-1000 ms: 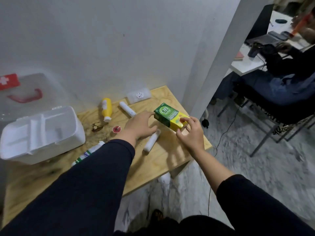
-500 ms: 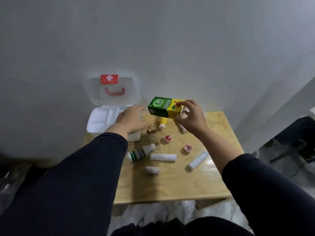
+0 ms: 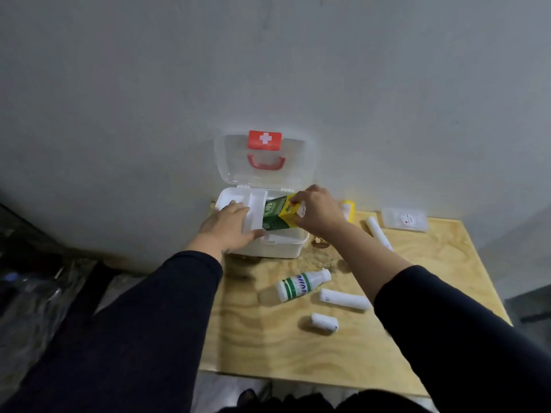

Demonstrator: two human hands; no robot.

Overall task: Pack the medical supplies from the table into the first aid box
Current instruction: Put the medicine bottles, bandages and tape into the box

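Observation:
The white first aid box [image 3: 277,248] stands open at the table's back left, its clear lid [image 3: 295,171] with a red cross and red handle leaning on the wall. My right hand [image 3: 319,214] grips a green and yellow carton [image 3: 277,217], tilted with its lower end inside the box. My left hand [image 3: 228,228] rests on the box's front left rim and inner tray, thumb along the edge. On the wooden table [image 3: 432,338] lie a white bottle with green stripes [image 3: 301,284], two white rolls [image 3: 346,298] [image 3: 325,321], a long white tube [image 3: 378,232] and a yellow bottle [image 3: 347,210].
A small clear packet [image 3: 404,219] lies at the table's back right by the wall. A small brown thing [image 3: 320,242] sits just right of the box. The grey wall rises right behind the box. The floor drops away left and in front of the table.
My right hand has carried the carton left from over the table and lowered it into the box. My left hand has moved onto the box's rim. The camera has swung left.

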